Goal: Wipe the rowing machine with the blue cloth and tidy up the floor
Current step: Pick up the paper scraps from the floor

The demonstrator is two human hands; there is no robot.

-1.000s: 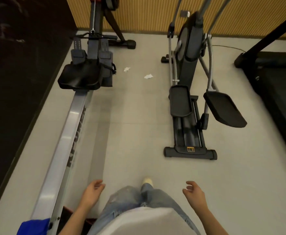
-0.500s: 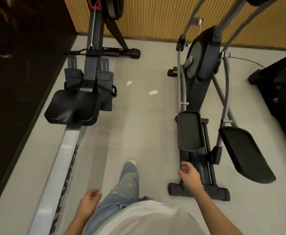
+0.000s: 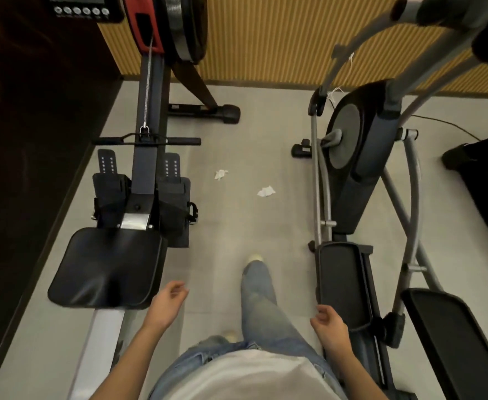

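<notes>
The rowing machine (image 3: 147, 180) runs up the left side, with its black seat (image 3: 107, 267) on a silver rail, footrests and a black handle bar above. Two crumpled white paper scraps lie on the grey floor ahead, one scrap (image 3: 220, 174) near the footrests and the other scrap (image 3: 265, 192) further right. My left hand (image 3: 167, 304) hangs just right of the seat, fingers loosely curled, holding nothing. My right hand (image 3: 328, 321) is beside the elliptical's pedal, also empty. The blue cloth is out of view.
An elliptical trainer (image 3: 358, 157) stands on the right with two black pedals. A treadmill (image 3: 485, 180) sits at the far right edge. A dark wall borders the left, and a ribbed yellow wall lies ahead. My legs step along the aisle between the machines.
I have walked forward along the aisle; the seat and paper scraps are now closer. The blue cloth on the rail's near end has dropped out of view. My right hand swung back.
</notes>
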